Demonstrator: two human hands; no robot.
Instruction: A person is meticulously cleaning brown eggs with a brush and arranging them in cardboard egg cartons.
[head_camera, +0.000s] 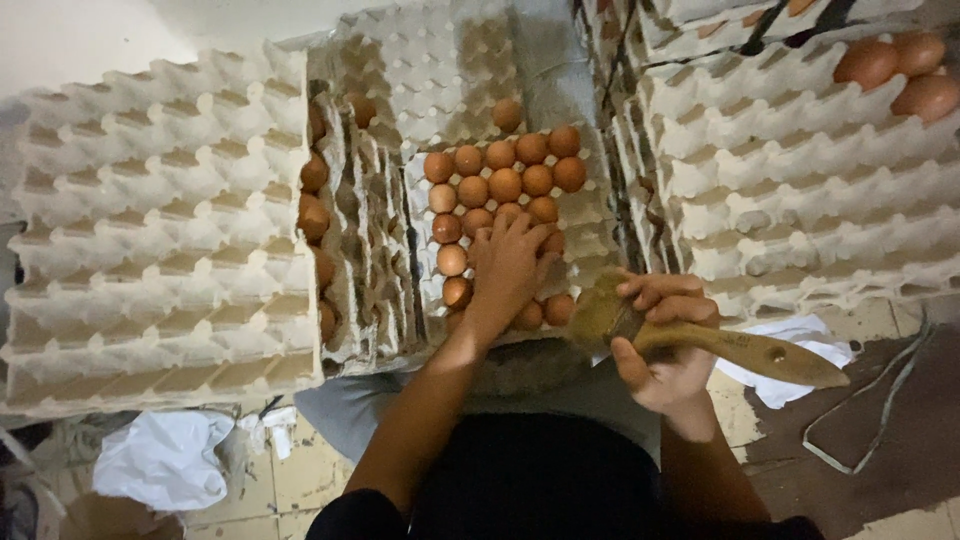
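Observation:
A pale pulp egg tray (590, 215) lies in front of me with several brown eggs (505, 183) set in its cups. My left hand (507, 265) rests palm down on the eggs near the tray's front, fingers spread over them. My right hand (665, 350) grips a wide paintbrush (735, 345) by its wooden handle, with the bristles pointing left at the tray's front right corner. The handle's end sticks out to the right.
A tall stack of empty trays (160, 230) stands at the left. Trays on edge (345, 220) hold several eggs. Another stack (800, 170) at the right carries eggs (900, 70) on top. White cloth (165, 460) and white paper (800, 345) lie on the floor.

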